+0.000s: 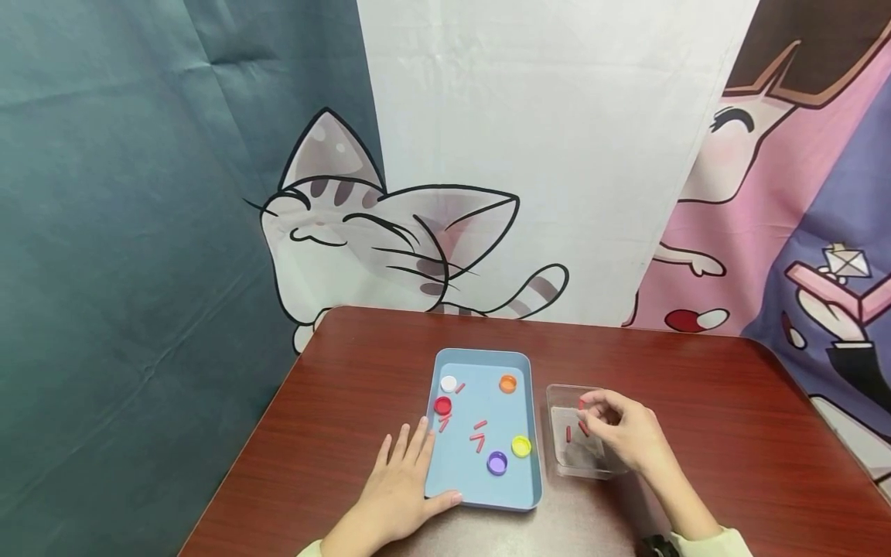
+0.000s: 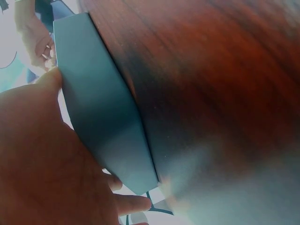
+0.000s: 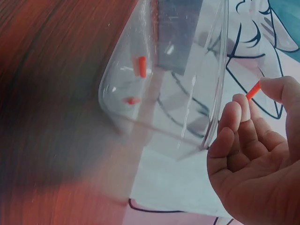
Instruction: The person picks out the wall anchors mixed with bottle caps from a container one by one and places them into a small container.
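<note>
My right hand [image 1: 629,435] pinches a short red stick [image 3: 253,90] between thumb and fingertip, above the clear plastic box [image 1: 551,422]. Two more red sticks [image 1: 568,434] lie inside that box. Left of it is a light blue tray [image 1: 455,476], where several red sticks [image 1: 480,425] are scattered among small round caps. My left hand [image 1: 397,491] has its fingers spread and straight along the tray's near left corner, the thumb touching the near edge. The left wrist view shows that thumb against the tray's outer wall [image 2: 101,98].
In the tray sit a white cap [image 1: 448,384], a red cap [image 1: 442,405], an orange cap [image 1: 508,384], a yellow cap [image 1: 521,446] and a purple cap [image 1: 497,463]. A reddish-brown table [image 1: 334,387] bears everything. Behind it hangs a printed cloth [image 1: 557,155].
</note>
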`<state>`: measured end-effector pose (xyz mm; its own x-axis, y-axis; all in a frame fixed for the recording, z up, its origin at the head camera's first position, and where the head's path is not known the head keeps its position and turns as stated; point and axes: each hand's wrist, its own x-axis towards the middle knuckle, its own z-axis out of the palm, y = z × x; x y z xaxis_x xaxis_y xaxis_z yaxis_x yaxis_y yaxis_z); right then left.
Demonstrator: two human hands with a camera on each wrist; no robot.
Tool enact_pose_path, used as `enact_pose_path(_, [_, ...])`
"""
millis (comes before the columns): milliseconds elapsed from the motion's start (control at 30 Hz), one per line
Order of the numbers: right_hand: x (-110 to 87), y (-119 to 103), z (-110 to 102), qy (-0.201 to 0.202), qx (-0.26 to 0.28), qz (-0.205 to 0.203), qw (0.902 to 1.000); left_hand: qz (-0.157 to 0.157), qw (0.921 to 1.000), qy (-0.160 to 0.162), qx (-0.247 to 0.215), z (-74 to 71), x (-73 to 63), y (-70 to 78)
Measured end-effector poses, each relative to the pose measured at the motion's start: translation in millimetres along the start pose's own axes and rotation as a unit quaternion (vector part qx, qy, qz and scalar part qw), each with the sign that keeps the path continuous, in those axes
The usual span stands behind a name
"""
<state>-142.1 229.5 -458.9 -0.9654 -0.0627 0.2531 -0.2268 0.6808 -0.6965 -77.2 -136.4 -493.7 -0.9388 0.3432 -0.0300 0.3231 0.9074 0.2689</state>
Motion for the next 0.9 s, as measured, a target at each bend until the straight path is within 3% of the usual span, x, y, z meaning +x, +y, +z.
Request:
enact_pose_path(400, [-18.7,13,-12,-0.013,-0.003,0.026,0.9996,0.002,1.0000,-0.003,-0.002,-0.8,0.3,0.8])
enact_pose_path(900, [-20.6,15,-11,-0.011,-0.006,0.017,0.9998,-0.008,0.9999,-0.013,0.004,1.6,2.1,-1.7])
